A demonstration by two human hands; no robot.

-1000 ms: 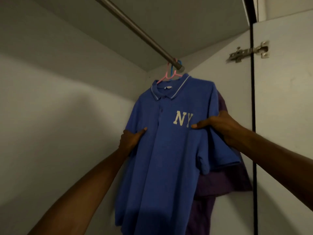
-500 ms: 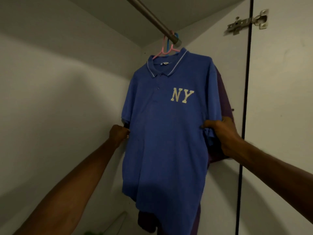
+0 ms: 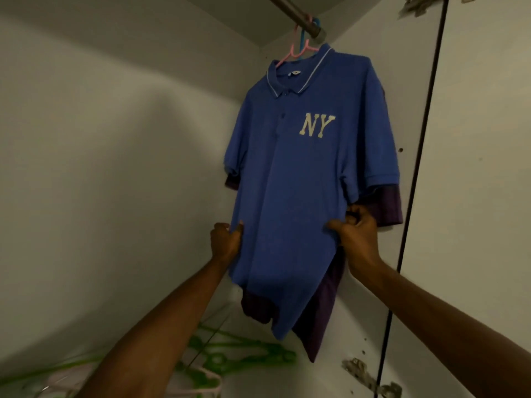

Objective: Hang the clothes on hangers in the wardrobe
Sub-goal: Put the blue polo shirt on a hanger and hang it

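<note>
A blue polo shirt [image 3: 290, 179] with "NY" on the chest hangs on a pink hanger [image 3: 293, 51] from the metal rail [image 3: 293, 12] at the wardrobe's right end. A purple shirt [image 3: 382, 202] hangs behind it on a blue hanger [image 3: 314, 24], mostly hidden. My left hand [image 3: 225, 242] pinches the blue shirt's left side edge at mid-height. My right hand [image 3: 355, 237] grips its right side edge just below the sleeve.
Green hangers [image 3: 241, 354] and a pale pink one [image 3: 201, 383] lie on the wardrobe floor below. The white back wall [image 3: 115, 168] is to the left. The open door [image 3: 482, 168] with hinges [image 3: 370, 377] stands at the right.
Both hands have slid down the blue shirt's sides, from chest level to about waist level. The view has tilted down, so the floor hangers now show.
</note>
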